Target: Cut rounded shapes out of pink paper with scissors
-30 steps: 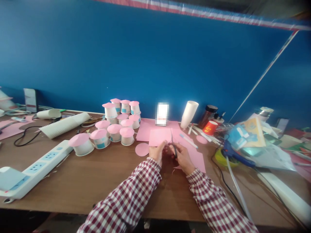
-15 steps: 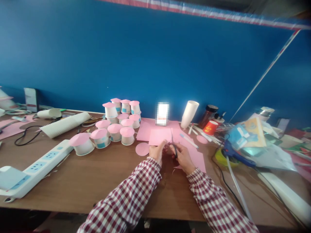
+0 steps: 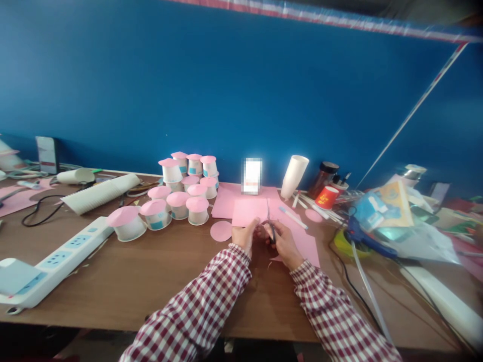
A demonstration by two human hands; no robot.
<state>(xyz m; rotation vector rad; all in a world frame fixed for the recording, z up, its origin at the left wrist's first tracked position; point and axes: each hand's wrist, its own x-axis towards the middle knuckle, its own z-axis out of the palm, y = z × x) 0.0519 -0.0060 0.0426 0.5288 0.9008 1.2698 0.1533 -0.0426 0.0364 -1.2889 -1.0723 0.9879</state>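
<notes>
My left hand (image 3: pixel 244 237) is closed on a sheet of pink paper (image 3: pixel 247 211), thumb on top. In my right hand (image 3: pixel 284 244) is a pair of scissors (image 3: pixel 272 234), with dark handles around my fingers and blades pointing away at the paper's right edge. More pink sheets (image 3: pixel 307 247) lie under and beside my hands. A pink paper disc (image 3: pixel 221 231) rests on the table just left of my left hand. Several white paper cups (image 3: pixel 198 216) with pink cone-shaped paper tops stand upside down to the left, some stacked.
A white power strip (image 3: pixel 56 264) and a stack of white cups (image 3: pixel 101 193) lie at left. Behind my hands a blurred-out bright rectangle (image 3: pixel 252 176) stands upright. On the right are a red paper cup (image 3: pixel 326 197), a blue glue gun (image 3: pixel 368 239), plastic bags and cables.
The scissors have shifted slightly in my right hand, their handles looking closer together. My left hand and the paper are almost where they were.
</notes>
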